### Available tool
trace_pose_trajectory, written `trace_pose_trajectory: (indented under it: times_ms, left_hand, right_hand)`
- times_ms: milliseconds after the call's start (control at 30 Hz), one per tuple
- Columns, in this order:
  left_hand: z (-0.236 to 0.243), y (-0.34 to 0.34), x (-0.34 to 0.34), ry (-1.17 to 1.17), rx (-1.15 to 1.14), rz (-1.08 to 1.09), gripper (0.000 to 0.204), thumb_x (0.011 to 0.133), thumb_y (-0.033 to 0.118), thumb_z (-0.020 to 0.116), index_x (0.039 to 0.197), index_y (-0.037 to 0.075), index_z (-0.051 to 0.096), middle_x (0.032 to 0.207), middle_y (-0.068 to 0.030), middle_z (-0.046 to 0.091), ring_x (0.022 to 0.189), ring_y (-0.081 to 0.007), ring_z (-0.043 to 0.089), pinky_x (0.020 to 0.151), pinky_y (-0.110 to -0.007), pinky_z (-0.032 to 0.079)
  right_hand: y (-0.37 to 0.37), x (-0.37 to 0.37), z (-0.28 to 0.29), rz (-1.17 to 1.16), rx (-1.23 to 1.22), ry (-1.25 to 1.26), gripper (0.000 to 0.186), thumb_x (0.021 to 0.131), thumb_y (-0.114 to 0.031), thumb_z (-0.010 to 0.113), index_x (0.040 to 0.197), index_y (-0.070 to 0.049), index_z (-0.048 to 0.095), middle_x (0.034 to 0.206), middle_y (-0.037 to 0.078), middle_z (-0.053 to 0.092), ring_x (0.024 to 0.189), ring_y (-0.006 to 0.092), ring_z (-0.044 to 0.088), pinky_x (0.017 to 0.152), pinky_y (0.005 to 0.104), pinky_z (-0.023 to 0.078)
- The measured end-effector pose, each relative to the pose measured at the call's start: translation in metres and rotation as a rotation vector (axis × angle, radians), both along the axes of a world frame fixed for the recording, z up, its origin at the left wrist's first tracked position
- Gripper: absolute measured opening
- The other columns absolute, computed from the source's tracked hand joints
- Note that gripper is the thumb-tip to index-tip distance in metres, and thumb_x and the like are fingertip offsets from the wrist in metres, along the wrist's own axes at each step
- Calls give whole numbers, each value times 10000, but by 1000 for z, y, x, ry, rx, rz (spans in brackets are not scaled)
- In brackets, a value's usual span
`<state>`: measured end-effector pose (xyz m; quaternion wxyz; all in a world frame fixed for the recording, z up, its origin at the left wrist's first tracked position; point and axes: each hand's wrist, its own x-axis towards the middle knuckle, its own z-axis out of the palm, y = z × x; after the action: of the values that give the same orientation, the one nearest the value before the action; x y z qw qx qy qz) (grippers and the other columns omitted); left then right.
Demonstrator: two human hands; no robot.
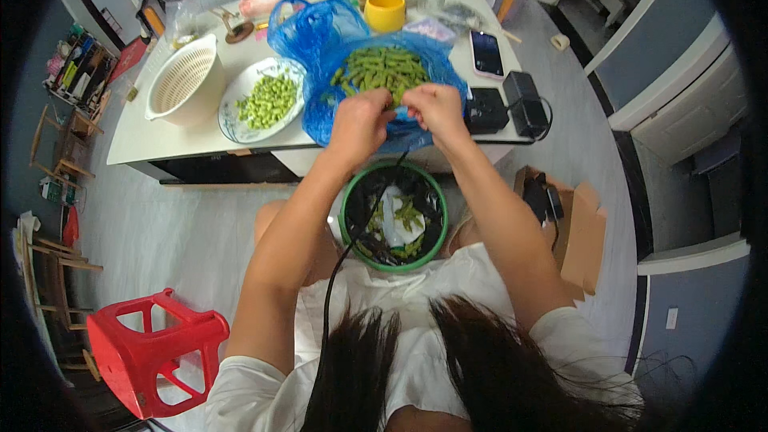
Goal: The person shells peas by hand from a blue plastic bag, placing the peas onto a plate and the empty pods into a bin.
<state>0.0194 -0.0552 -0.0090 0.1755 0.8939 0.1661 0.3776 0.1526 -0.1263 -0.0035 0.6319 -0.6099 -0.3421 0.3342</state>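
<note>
Many green pods [382, 69] lie heaped in a crumpled blue plastic bag [314, 30], spread open on the white counter [134, 141] in front of me. I have my left hand [362, 118] and my right hand [439, 110] close together at the near side of that heap, the fingers of each bent inward (their tips are too small and hidden for me to tell whether either grasps a pod or is free). Just left of the bag, 1 white plate [230, 104] carries shelled green beans [268, 102], and beside it stands 1 white strainer basket [205, 90]. A yellow cup [385, 13] stands beyond the pods; a phone [486, 54] lies to the right, with a black box [485, 111] nearer me. Below my hands, between my knees, 1 green-rimmed bin [344, 224] with a black liner holds green scraps [410, 214].
</note>
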Motion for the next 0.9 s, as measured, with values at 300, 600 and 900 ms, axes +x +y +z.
trace_pose_trajectory:
  times_ms: [300,600,900]
  left_hand:
    - [-4,5,12,-95,-326,-31,167,711,35,671,804,-14,541,660,-77,574,570,-126,540,508,-258,429]
    - [-8,20,29,-309,-1224,-309,96,778,14,605,848,-3,541,741,-122,621,572,-123,558,471,-238,444]
    - [-15,42,22,-409,-1559,-385,53,822,66,557,848,21,553,775,-139,621,579,-139,564,514,-239,455]
  right_hand:
    - [7,10,-1,33,39,286,144,640,-105,614,530,-70,528,505,-11,478,401,49,367,363,195,240]
    - [18,23,-7,102,107,551,163,666,-96,587,545,-77,479,533,-14,439,402,48,333,356,192,221]
    - [38,21,-14,140,105,685,154,702,-74,565,567,-63,491,534,-8,431,405,55,338,342,191,253]
